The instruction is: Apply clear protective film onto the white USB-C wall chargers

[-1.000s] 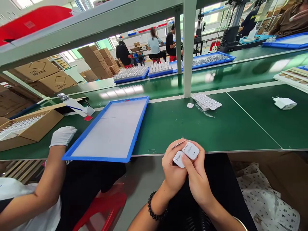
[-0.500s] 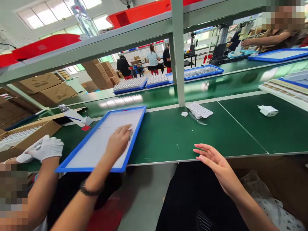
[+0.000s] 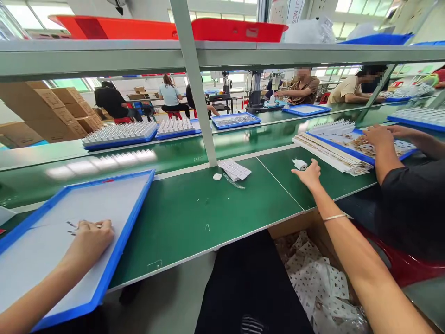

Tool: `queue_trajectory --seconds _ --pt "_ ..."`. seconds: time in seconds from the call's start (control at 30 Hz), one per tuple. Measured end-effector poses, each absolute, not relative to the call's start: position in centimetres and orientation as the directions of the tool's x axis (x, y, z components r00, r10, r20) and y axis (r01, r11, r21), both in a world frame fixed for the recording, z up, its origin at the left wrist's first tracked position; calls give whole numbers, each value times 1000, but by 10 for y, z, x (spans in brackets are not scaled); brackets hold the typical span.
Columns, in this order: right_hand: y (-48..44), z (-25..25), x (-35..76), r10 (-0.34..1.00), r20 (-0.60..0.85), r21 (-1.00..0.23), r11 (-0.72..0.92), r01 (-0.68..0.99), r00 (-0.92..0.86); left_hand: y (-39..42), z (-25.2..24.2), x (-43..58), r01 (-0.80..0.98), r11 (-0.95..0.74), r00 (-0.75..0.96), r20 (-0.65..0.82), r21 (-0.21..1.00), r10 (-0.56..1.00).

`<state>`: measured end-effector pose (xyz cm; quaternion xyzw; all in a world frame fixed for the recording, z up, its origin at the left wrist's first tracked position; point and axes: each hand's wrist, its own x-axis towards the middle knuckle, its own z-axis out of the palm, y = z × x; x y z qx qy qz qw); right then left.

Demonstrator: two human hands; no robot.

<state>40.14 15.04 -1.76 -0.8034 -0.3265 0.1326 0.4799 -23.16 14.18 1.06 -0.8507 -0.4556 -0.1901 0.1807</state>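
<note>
My left hand (image 3: 89,239) rests inside the blue-rimmed white tray (image 3: 134,204) at the left. Its fingers are curled over white chargers that are mostly hidden; only their metal prongs (image 3: 71,225) stick out to the left. My right hand (image 3: 308,175) is stretched far to the right over the green bench (image 3: 194,213). Its fingers are loosely apart, just short of a single white charger (image 3: 299,164) lying on the bench. Nothing is in that hand.
A clear blister tray (image 3: 235,170) and a small white piece (image 3: 217,176) lie by the grey shelf post (image 3: 198,102). A co-worker's arm (image 3: 382,153) reaches over stacked card trays (image 3: 330,155) at the right. An open box of patterned bags (image 3: 313,278) sits under the bench.
The view has swung right. My left hand has stayed on the blue tray, set down with the chargers. My right hand has reached out from the bench edge to the lone white charger.
</note>
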Motion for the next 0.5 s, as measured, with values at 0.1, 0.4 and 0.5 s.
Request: queue_trajectory --seconds 0.1,0.4,0.5 --pt "166 -12 425 630 51 -830 -404 384 775 138 11 -233 877 -468 440 573 -110 691" --pt "129 -9 333 895 123 -874 -107 474 428 54 32 -110 820 -566 486 631 -89 605" --pt "85 -5 255 985 122 -881 52 471 121 31 26 -53 745 -664 472 648 69 597"
